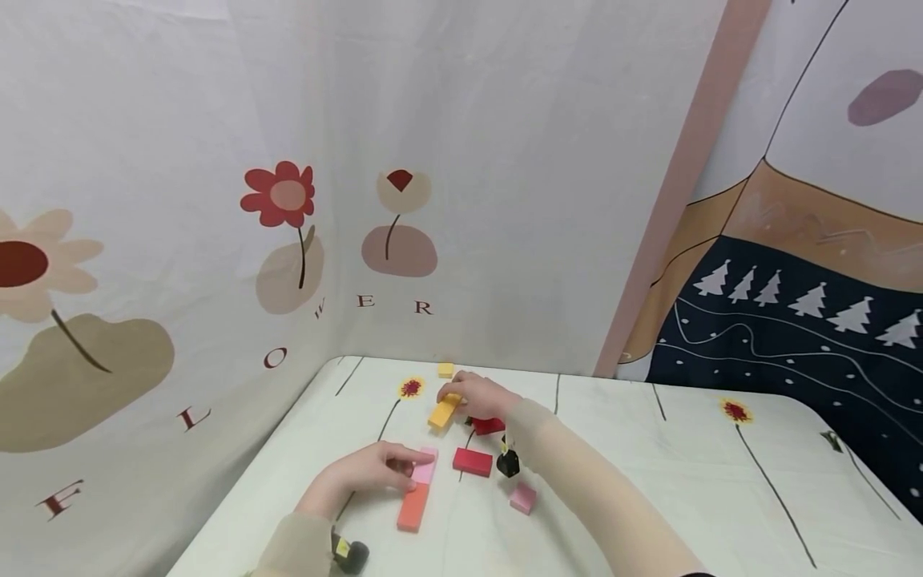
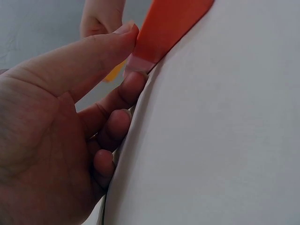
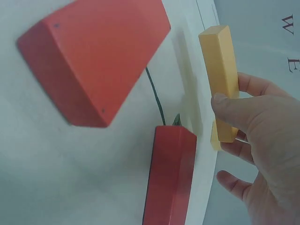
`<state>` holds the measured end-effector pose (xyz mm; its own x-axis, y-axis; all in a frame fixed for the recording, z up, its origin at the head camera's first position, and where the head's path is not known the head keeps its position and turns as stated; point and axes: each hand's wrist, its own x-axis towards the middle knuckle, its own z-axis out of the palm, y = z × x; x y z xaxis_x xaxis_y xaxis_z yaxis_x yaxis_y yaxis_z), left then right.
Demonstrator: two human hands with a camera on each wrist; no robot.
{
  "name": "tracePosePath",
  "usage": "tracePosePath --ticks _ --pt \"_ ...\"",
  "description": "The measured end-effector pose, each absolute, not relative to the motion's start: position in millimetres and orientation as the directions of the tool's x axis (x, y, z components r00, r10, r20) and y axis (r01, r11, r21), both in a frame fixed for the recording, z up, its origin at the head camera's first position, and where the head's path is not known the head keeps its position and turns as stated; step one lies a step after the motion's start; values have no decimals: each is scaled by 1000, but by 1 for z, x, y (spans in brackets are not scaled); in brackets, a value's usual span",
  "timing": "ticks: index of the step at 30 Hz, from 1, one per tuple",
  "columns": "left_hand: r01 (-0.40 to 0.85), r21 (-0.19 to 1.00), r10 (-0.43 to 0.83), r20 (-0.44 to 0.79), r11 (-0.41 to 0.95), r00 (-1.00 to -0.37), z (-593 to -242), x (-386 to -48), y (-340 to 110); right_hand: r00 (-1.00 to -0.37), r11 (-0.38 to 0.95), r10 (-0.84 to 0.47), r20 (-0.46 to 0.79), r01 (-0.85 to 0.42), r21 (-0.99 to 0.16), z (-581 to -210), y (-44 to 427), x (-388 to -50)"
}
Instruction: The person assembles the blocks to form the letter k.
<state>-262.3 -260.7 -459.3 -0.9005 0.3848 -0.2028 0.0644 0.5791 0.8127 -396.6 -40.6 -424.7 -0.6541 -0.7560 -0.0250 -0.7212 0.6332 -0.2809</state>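
In the head view a pink block and an orange block lie end to end in a line. My left hand has its thumb and fingers at the pink block, near where the two meet; the left wrist view shows the thumb against the orange block. My right hand pinches a yellow block between thumb and fingers. The right wrist view shows this yellow block held above the table by my right hand.
Two red blocks lie right of the line, with a small pink block nearer me. A small yellow block sits at the back, before the hanging cloth.
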Motion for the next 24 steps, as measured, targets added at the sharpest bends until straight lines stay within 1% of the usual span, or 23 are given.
tracePosePath --ticks 17,24 --pt "75 814 396 -198 576 -897 -457 -261 -260 -604 606 -795 -58 -788 -111 -430 -49 -394" --pt "86 816 404 -188 572 -895 -457 -261 -260 -611 617 -787 -88 -776 -127 -427 -50 -390"
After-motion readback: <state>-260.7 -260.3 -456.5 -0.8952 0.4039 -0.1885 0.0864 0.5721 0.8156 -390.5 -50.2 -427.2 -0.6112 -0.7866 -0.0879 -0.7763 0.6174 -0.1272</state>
